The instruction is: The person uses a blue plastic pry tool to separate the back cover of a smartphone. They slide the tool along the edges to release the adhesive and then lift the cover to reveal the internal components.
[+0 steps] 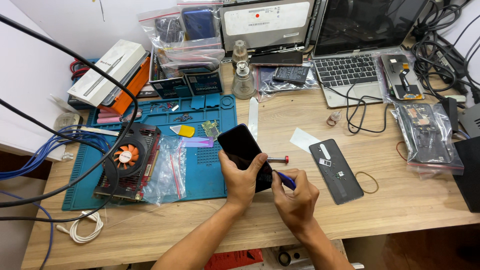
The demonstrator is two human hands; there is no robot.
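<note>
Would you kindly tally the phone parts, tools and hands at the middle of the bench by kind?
Black phone: 1
Grey phone back cover: 1
Blue pry tool: 1
Red-tipped screwdriver: 1
Hands: 2, left hand and right hand
Total: 6

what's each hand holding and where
Left hand grips the black smartphone by its lower end; right hand pinches a blue pry tool near its tip.

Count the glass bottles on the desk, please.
2. One bottle stands at the back, before the flat screen panel. The other bottle stands just in front of it, beside the blue mat. More may be hidden behind the bags.
</note>
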